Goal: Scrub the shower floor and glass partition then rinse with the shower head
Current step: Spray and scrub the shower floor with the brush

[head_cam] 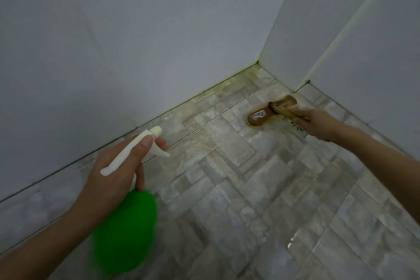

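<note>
My left hand (113,170) grips the neck of a green spray bottle (127,232), with a finger on its white trigger head (136,150), nozzle aimed toward the floor near the wall. My right hand (318,124) holds the wooden handle of a scrub brush (268,112). The brush's brown head lies bristles-down on the grey stone-pattern shower floor (238,188), close to the far corner. Yellow bristles show under its left end.
White tiled walls (136,52) meet the floor at the left and back. A white wall corner (293,70) juts out at the right. A floor drain (297,128) lies partly hidden under my right hand. Yellowish grime lines the floor edge by the corner.
</note>
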Motion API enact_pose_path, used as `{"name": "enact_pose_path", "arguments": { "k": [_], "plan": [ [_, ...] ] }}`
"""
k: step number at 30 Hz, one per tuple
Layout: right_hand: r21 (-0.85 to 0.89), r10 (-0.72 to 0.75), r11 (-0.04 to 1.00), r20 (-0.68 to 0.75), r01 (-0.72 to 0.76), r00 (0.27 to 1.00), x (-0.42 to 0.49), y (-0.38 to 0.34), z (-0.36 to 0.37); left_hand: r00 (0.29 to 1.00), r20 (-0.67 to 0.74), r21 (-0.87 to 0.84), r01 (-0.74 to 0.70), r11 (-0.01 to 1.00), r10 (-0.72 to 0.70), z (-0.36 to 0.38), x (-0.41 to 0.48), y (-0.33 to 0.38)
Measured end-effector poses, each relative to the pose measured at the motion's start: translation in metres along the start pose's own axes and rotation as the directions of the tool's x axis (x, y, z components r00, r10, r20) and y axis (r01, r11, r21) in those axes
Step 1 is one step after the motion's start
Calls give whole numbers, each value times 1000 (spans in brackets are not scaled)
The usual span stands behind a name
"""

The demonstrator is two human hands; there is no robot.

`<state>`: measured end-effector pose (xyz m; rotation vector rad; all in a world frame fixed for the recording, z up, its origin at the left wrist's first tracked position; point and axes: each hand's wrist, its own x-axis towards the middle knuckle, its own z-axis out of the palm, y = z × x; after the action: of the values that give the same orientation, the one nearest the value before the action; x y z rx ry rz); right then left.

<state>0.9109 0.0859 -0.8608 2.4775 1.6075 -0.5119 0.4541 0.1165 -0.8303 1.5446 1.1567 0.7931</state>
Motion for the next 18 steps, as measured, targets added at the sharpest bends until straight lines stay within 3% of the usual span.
{"name": "enact_pose_path", "arguments": {
  "k": [4, 11, 15, 18],
  "plan": [
    [115, -255, 961, 11, 252, 967, -29, -90, 36, 1000, 9, 76, 7, 997, -7, -25, -19, 0],
    [189, -438, 886, 35, 424, 899, -9, -277, 60, 991, -130, 68, 33, 997, -24, -65, -54, 11],
    [156, -476, 873, 73, 462, 876, -50, -271, 59, 980, -187, 47, 75, 996, -65, -84, -78, 12],
    [91, -470, 883, 198, 461, 860, -106, -234, 65, 977, -202, 46, 86, 995, -75, -96, -95, 9]
  ]
}}
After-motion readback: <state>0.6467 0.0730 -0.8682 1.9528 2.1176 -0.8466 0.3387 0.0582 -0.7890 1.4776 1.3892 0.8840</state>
